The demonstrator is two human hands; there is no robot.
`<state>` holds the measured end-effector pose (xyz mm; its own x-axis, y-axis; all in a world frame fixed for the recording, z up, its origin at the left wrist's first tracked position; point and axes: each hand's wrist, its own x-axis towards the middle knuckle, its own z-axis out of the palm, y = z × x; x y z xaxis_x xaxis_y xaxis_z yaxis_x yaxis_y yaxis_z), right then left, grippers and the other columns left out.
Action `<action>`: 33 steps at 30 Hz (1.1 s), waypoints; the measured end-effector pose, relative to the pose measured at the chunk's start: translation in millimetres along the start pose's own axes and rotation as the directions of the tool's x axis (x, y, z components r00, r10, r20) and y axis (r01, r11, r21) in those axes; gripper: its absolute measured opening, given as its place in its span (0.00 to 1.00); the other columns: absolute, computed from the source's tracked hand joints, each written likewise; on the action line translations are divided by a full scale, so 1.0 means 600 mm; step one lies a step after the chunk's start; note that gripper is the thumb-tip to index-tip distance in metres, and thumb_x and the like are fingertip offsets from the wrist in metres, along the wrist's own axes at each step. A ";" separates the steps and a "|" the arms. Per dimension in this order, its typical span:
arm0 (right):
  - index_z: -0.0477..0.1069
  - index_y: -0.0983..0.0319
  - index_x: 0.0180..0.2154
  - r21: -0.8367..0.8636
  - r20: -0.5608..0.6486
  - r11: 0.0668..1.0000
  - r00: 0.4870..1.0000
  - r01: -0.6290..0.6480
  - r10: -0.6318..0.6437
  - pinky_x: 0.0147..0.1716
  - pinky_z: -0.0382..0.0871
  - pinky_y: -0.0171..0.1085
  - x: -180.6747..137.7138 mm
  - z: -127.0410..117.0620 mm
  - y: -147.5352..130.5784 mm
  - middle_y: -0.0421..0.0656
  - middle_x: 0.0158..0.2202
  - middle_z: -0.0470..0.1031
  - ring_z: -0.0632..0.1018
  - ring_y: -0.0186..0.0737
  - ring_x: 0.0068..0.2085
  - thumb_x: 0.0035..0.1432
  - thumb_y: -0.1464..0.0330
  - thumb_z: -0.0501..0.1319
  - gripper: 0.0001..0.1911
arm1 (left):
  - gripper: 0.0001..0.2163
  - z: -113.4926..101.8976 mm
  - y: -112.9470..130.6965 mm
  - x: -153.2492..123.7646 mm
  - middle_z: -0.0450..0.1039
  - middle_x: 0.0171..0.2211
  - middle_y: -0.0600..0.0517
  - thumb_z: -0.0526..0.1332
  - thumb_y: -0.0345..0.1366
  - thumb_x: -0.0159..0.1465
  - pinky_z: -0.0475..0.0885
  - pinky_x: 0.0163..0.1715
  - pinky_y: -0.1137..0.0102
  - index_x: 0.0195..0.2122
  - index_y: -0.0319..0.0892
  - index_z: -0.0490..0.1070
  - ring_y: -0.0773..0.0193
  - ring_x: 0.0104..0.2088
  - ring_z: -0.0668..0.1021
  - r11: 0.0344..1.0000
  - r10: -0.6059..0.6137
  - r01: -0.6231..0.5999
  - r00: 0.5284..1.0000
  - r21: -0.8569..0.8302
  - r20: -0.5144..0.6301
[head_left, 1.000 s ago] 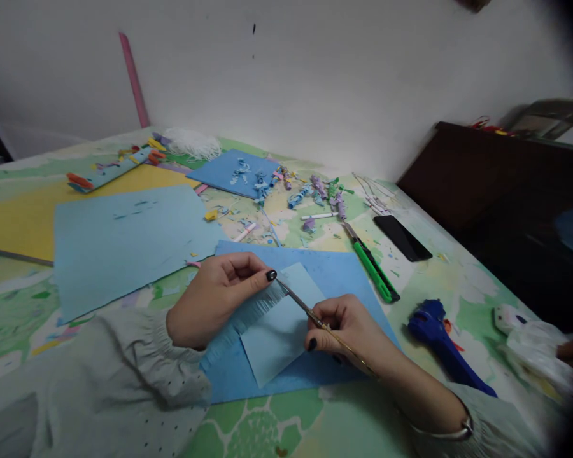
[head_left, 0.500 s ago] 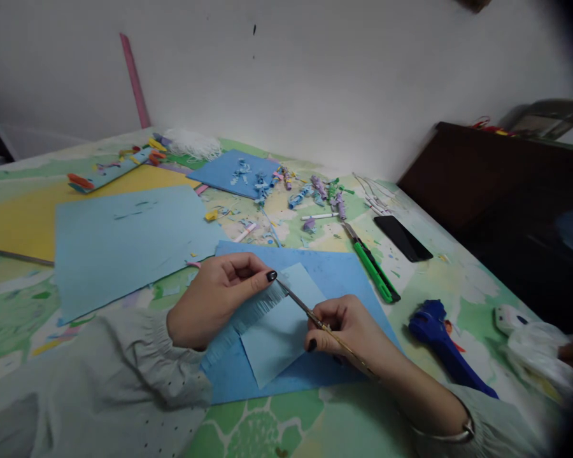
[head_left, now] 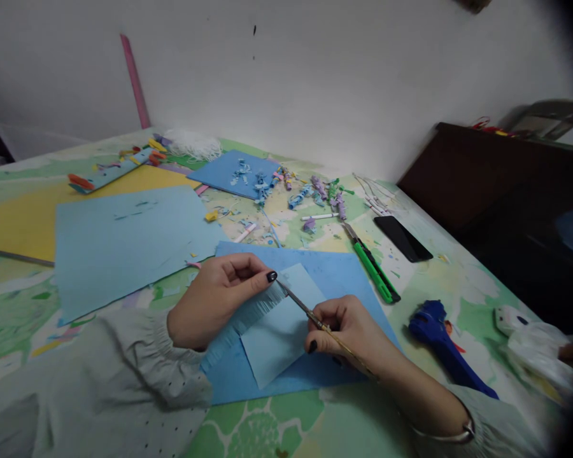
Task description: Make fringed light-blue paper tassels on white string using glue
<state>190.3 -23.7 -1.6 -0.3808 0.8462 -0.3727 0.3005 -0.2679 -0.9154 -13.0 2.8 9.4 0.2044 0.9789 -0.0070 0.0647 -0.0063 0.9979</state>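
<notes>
My left hand (head_left: 224, 289) pinches the end of a light blue paper strip (head_left: 246, 318) whose lower edge is cut into a fringe. Its far part hangs below my wrist. In my right hand (head_left: 346, 327) is a pair of thin gold-handled scissors (head_left: 310, 313), their blades pointing up and left. The blade tips meet the strip beside my left thumb. Beneath both hands lies a light blue paper rectangle (head_left: 279, 343) on a larger, darker blue sheet (head_left: 353, 270).
Right of the sheet lie a green box cutter (head_left: 375, 270), a black phone (head_left: 403, 238) and a blue glue gun (head_left: 446, 350). Leftward is a pale blue sheet (head_left: 134, 248) over a yellow one (head_left: 14, 222). Several small paper rolls (head_left: 319, 187) and scraps are scattered behind.
</notes>
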 end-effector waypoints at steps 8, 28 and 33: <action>0.63 0.65 0.19 0.023 0.041 0.998 0.997 0.064 -0.065 0.12 0.42 0.28 -0.009 -0.002 -0.005 0.31 0.13 0.55 0.55 0.22 0.14 0.36 0.52 0.69 0.24 | 0.08 -0.001 0.000 0.000 0.74 0.24 0.53 0.64 0.39 0.53 0.67 0.26 0.75 0.25 0.39 0.71 0.66 0.26 0.74 1.000 -0.015 0.015 1.000 -0.016 0.018; 0.62 0.64 0.20 0.012 0.067 0.995 0.993 0.095 -0.095 0.12 0.42 0.28 -0.009 -0.005 -0.004 0.31 0.13 0.55 0.54 0.22 0.15 0.40 0.51 0.67 0.24 | 0.08 0.001 -0.003 0.000 0.73 0.22 0.55 0.65 0.38 0.53 0.66 0.23 0.76 0.25 0.39 0.71 0.69 0.23 0.72 0.993 -0.045 0.050 0.998 -0.109 0.047; 0.63 0.65 0.19 -0.004 0.045 0.998 0.997 0.068 -0.068 0.12 0.42 0.29 -0.008 -0.005 -0.004 0.31 0.12 0.55 0.55 0.23 0.15 0.38 0.53 0.69 0.23 | 0.09 0.000 -0.005 0.000 0.74 0.23 0.54 0.64 0.40 0.53 0.68 0.25 0.74 0.25 0.40 0.70 0.66 0.25 0.75 0.997 -0.037 0.041 0.997 -0.062 0.071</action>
<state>194.2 -25.5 3.1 -0.4394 0.8408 -0.3161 0.2775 -0.2077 -0.9380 -13.2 2.6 6.7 0.2710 0.9614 -0.0481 0.0120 0.0466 0.9988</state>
